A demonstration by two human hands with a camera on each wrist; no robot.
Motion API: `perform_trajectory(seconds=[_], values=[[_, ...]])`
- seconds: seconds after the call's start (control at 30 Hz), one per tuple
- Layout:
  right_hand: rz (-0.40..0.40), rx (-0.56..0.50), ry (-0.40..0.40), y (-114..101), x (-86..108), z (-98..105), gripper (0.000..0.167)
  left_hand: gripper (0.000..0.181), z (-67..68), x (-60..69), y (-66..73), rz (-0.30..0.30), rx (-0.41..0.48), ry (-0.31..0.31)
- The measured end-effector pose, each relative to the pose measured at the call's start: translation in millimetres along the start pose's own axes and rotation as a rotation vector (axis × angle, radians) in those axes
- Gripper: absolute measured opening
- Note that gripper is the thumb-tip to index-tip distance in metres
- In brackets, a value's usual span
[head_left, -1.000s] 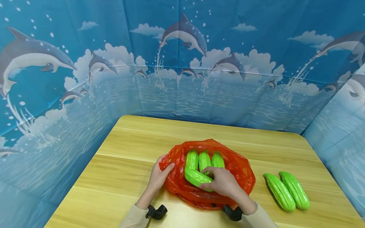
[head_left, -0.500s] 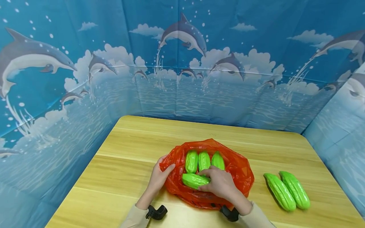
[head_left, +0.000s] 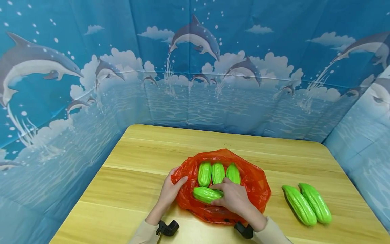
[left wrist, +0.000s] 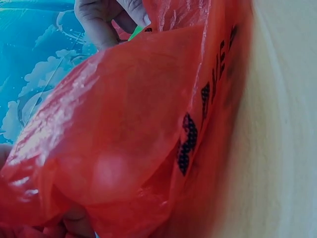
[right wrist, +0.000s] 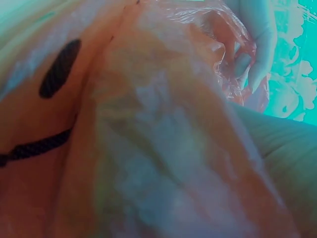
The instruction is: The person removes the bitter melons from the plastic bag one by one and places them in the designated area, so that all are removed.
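Observation:
A red plastic bag [head_left: 259,189] lies wide open on the wooden table, and it also fills much of the left wrist view as a red sheet [left wrist: 133,109]. Inside it, three green bitter-melon-like vegetables stand in a row, one of them at the left [head_left: 204,173]. A fourth green vegetable [head_left: 204,195] lies crosswise in front of them, its right end pinched by the right hand [head_left: 234,198]. The left hand [head_left: 170,190] grips the bag's left rim, thumb on the inner side. Bag film covers most of the right wrist view.
Two more green vegetables, a left one [head_left: 300,206] and a right one [head_left: 316,203], lie side by side on the table [head_left: 128,183] to the right of the bag. A blue dolphin-print curtain [head_left: 182,101] surrounds the table's back and sides.
The right hand has shifted left with the fourth vegetable, which has turned from slanted to nearly crosswise in the bag. The left hand keeps its grip on the rim.

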State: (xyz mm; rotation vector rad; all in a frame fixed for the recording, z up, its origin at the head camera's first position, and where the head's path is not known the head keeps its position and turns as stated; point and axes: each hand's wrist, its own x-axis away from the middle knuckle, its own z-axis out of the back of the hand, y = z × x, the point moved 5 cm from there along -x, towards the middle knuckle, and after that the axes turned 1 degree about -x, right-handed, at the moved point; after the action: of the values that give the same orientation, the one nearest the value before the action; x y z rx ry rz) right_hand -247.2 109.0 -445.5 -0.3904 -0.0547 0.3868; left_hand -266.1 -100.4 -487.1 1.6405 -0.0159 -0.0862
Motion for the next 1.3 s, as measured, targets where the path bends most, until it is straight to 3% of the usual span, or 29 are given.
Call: perform_trajectory(seconds=[0.43, 0.73, 1.3], values=[[0.024, 0.022, 0.022, 0.9, 1.2, -1.8, 0.048, 0.049, 0.3, 0.5, -0.8, 0.0, -0.007, 0.008], [0.028, -0.106, 0.071, 3.2, 2.1, 1.1, 0.047, 0.046, 0.1, -0.9, -0.6, 0.009, -0.004, -0.002], [0.05, -0.263, 0.023, 4.8, 4.6, 4.1, 0.036, 0.049, -0.1, 2.2, -0.7, 0.006, -0.009, 0.013]])
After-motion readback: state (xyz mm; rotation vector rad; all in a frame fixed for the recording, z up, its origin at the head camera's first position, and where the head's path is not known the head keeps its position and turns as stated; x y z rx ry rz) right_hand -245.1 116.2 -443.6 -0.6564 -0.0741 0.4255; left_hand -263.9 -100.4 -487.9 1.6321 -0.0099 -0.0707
